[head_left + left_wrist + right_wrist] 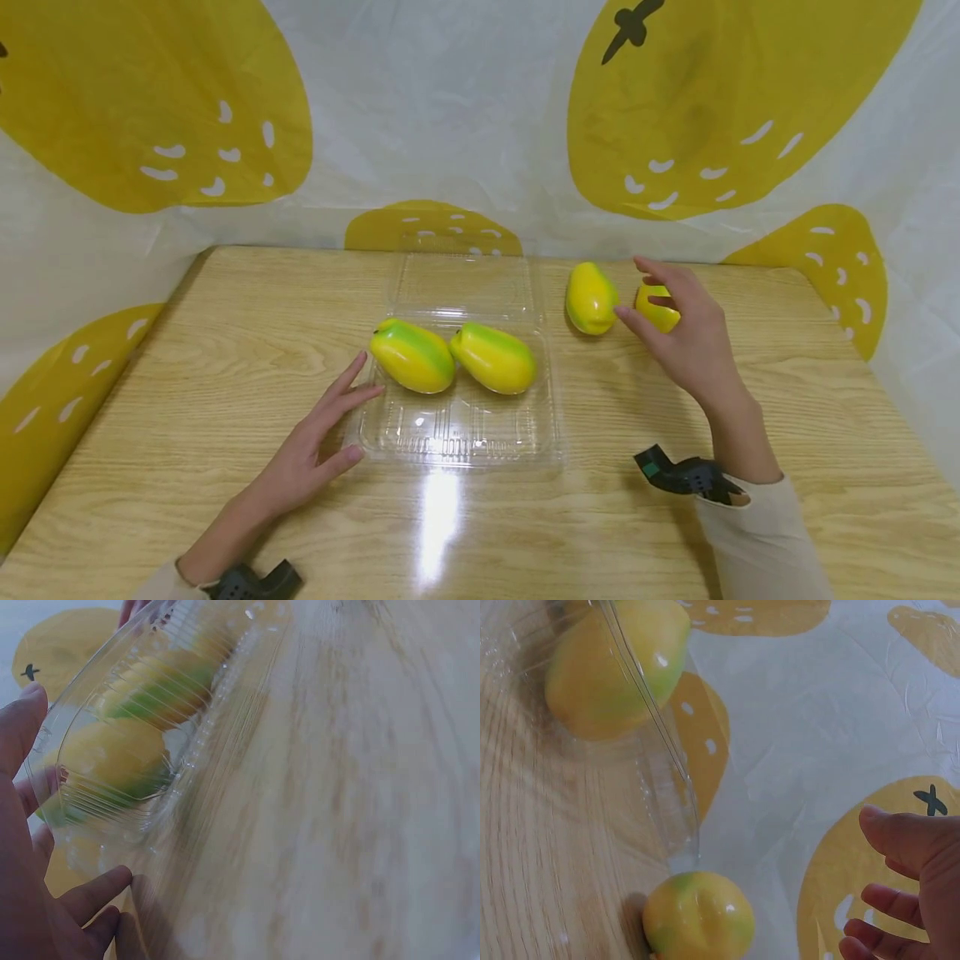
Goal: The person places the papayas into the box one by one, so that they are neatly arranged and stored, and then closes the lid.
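Observation:
A clear plastic clamshell box [465, 446] lies with its lid [465, 283] folded back. Two glossy yellow-green papayas [414, 358] sit side by side in its far half. To the right of the box, a third papaya [591, 296] rests on the table, and a fourth papaya [651, 314] is partly hidden by my right hand [697, 342]. That hand hovers with fingers apart, thumb tip near the third papaya, holding nothing. My left hand [303, 454] is at the box's left edge, fingers spread; in the left wrist view its fingers [97, 896] are beside the box wall.
The wooden table [247, 333] ends at a white curtain [442, 108] with large yellow fruit prints, which hangs close behind the lid and the loose papayas. Black wrist cameras [690, 475] are strapped to both wrists.

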Available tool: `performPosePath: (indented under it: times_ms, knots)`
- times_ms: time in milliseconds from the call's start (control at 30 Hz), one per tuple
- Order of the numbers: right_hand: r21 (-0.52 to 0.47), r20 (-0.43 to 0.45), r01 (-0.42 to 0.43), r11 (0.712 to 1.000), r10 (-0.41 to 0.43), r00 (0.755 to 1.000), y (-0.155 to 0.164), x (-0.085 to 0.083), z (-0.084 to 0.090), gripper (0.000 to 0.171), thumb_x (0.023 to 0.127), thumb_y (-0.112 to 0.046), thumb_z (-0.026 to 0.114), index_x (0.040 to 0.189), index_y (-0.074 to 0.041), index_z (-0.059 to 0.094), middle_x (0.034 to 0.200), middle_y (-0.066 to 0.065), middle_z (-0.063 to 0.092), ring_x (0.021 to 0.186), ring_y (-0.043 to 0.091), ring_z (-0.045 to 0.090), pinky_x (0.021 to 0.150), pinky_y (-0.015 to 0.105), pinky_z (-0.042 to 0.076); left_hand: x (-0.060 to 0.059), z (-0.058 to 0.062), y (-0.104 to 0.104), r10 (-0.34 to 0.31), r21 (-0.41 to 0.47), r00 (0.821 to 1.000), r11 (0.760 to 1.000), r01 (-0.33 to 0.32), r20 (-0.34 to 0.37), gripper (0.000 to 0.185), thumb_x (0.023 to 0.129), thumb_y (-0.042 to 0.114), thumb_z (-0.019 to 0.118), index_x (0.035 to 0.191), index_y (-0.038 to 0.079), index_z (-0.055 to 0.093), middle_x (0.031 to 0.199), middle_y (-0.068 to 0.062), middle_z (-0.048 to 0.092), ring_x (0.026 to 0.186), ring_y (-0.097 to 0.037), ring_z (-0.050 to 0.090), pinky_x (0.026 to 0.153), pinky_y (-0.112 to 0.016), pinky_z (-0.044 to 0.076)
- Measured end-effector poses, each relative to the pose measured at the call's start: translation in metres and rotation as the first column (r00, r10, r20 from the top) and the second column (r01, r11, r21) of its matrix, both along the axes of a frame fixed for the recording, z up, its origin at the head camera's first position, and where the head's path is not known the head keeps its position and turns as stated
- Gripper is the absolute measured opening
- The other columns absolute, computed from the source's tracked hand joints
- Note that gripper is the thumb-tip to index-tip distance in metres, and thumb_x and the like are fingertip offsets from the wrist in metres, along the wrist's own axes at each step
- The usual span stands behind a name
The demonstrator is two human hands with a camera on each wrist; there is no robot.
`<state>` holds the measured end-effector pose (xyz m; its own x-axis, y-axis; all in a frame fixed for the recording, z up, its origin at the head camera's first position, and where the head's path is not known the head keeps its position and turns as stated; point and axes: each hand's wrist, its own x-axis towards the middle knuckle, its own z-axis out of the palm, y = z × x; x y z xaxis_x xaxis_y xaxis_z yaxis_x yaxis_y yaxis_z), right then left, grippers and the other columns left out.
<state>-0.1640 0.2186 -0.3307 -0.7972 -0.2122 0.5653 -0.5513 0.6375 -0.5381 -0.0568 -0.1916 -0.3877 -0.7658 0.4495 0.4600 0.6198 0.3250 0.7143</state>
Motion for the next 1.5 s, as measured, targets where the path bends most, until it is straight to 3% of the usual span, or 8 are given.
performPosePath:
  times_ms: [100, 367, 567, 767, 967, 1267, 1367, 1500]
  knots:
    - [-0.023, -0.014, 0.023, 0.999, -0.023, 1.0, 0.005, -0.002, -0.001, 0.058, 0.075, -0.008, 0.071, 0.127, -0.017, 0.049, 0.12, 0.005, 0.052, 0.097, 0.019, 0.051, 0.082, 0.024, 0.043, -0.001, -0.004, -0.002, 0.003, -0.006, 1.0, 1.0, -0.003, 0.001, 0.052, 0.088, 0.028, 0.054, 0.129, -0.001, 0.041, 0.144, -0.022, 0.013, 0.13, -0.04, 0.014, 0.1, -0.047, 0.016]
    - [-0.096, 0.027, 0.137, 0.986, -0.135, 0.991, 0.021, -0.008, -0.007, 0.054, 0.077, -0.011, 0.069, 0.127, -0.02, 0.05, 0.121, 0.004, 0.053, 0.105, 0.025, 0.048, 0.082, 0.015, 0.038, -0.01, -0.033, -0.013, 0.006, -0.024, 1.0, 1.0, -0.006, -0.001, 0.056, 0.085, 0.031, 0.058, 0.132, 0.004, 0.04, 0.146, -0.018, 0.011, 0.132, -0.036, 0.012, 0.098, -0.055, 0.015]
    - [-0.121, 0.073, 0.234, 0.965, -0.227, 0.971, 0.033, -0.013, -0.015, 0.051, 0.079, -0.017, 0.067, 0.127, -0.022, 0.05, 0.122, 0.001, 0.051, 0.106, 0.022, 0.047, 0.084, 0.021, 0.039, -0.01, -0.032, -0.013, 0.013, -0.037, 1.0, 0.999, -0.013, -0.001, 0.056, 0.086, 0.032, 0.057, 0.132, 0.005, 0.04, 0.146, -0.017, 0.011, 0.132, -0.035, 0.012, 0.098, -0.055, 0.015]
    - [-0.138, 0.139, 0.297, 0.945, -0.278, 0.95, 0.038, -0.015, -0.022, 0.05, 0.082, -0.024, 0.064, 0.129, -0.022, 0.048, 0.127, 0.002, 0.046, 0.109, 0.024, 0.043, 0.087, 0.032, 0.039, -0.01, -0.032, -0.014, 0.014, -0.039, 1.0, 0.999, -0.014, -0.004, 0.056, 0.086, 0.032, 0.056, 0.132, 0.005, 0.041, 0.146, -0.017, 0.011, 0.132, -0.035, 0.013, 0.102, -0.045, 0.014]
    - [-0.148, 0.203, 0.344, 0.927, -0.312, 0.928, 0.043, -0.017, -0.028, 0.052, 0.084, -0.029, 0.061, 0.132, -0.021, 0.044, 0.13, 0.003, 0.041, 0.111, 0.025, 0.04, 0.09, 0.04, 0.036, -0.01, -0.032, -0.013, 0.013, -0.034, 1.0, 0.999, -0.013, -0.004, 0.055, 0.086, 0.03, 0.057, 0.132, 0.005, 0.04, 0.146, -0.017, 0.011, 0.132, -0.035, 0.012, 0.101, -0.049, 0.014]
    - [-0.144, 0.306, 0.396, 0.907, -0.34, 0.889, 0.049, -0.021, -0.04, 0.057, 0.085, -0.035, 0.057, 0.136, -0.02, 0.037, 0.134, 0.007, 0.036, 0.115, 0.028, 0.037, 0.09, 0.045, 0.035, -0.001, -0.004, -0.002, 0.001, -0.008, 1.0, 1.0, -0.001, 0.005, 0.05, 0.085, 0.017, 0.058, 0.129, 0.0, 0.041, 0.145, -0.022, 0.012, 0.13, -0.039, 0.013, 0.103, -0.038, 0.013]
    - [-0.144, 0.334, 0.408, 0.901, -0.344, 0.877, 0.05, -0.022, -0.043, 0.059, 0.085, -0.037, 0.056, 0.137, -0.02, 0.035, 0.135, 0.007, 0.034, 0.115, 0.029, 0.036, 0.091, 0.045, 0.035, -0.001, -0.006, -0.002, 0.001, -0.008, 1.0, 1.0, -0.001, 0.01, 0.051, 0.085, 0.017, 0.058, 0.13, 0.0, 0.041, 0.145, -0.021, 0.012, 0.131, -0.039, 0.012, 0.103, -0.04, 0.014]
    - [-0.15, 0.388, 0.427, 0.892, -0.344, 0.855, 0.051, -0.023, -0.047, 0.063, 0.085, -0.041, 0.055, 0.14, -0.023, 0.029, 0.138, 0.005, 0.031, 0.117, 0.029, 0.034, 0.091, 0.044, 0.033, -0.005, -0.02, -0.009, 0.004, -0.019, 1.0, 1.0, -0.004, 0.016, 0.053, 0.086, 0.024, 0.057, 0.131, 0.003, 0.04, 0.146, -0.018, 0.01, 0.132, -0.036, 0.011, 0.103, -0.04, 0.014]
